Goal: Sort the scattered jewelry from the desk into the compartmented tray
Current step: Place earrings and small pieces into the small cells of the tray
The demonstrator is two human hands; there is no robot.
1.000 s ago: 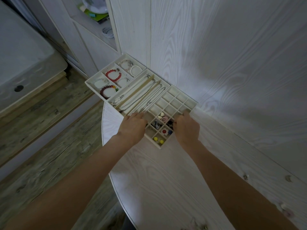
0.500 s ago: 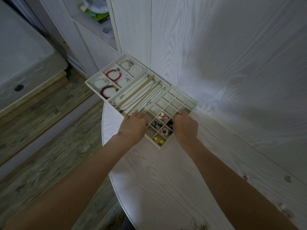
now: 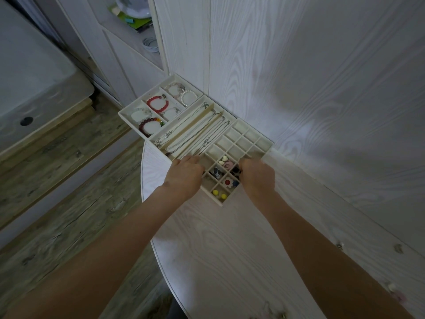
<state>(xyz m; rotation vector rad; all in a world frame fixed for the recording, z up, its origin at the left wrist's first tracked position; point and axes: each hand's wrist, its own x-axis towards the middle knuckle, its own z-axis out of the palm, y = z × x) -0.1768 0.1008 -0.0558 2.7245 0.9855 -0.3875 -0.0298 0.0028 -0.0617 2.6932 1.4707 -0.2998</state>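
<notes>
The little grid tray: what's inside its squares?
The grid tray holds yellow beads, a red-centred flower and a white heart. Far squares look empty. The left hand and right hand cover some near squares.

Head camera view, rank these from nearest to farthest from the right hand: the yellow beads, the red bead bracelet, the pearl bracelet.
From the right hand:
1. yellow beads, front grid cell, just to its left.
2. pearl bracelet, far back compartment.
3. red bead bracelet, back compartment, farther left.
</notes>
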